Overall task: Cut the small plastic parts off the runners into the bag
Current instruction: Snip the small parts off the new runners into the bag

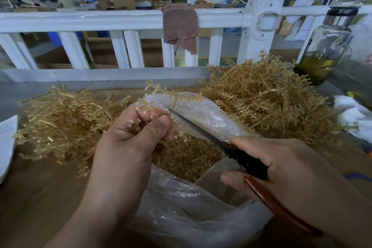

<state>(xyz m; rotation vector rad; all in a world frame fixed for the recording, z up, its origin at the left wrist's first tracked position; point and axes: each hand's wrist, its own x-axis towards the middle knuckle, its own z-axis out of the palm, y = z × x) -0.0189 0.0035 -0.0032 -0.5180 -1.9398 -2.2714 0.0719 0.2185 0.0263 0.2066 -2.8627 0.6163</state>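
Observation:
My left hand (132,137) grips an amber plastic runner (171,92) above the open clear bag (201,213). The runner arches up and to the right, with small parts still on its branches. My right hand (285,171) holds scissors (237,151) with a black pivot and red-brown handles. The blade tip reaches the runner just beside my left fingers. Inside the bag lies a heap of small cut amber parts (191,157).
Two piles of amber runners flank the bag, one at left (64,119) and a taller one at right (267,96). A glass bottle (326,46) stands far right. A white railing (120,18) with a brown cloth (180,26) runs behind. White paper (6,143) lies at the left edge.

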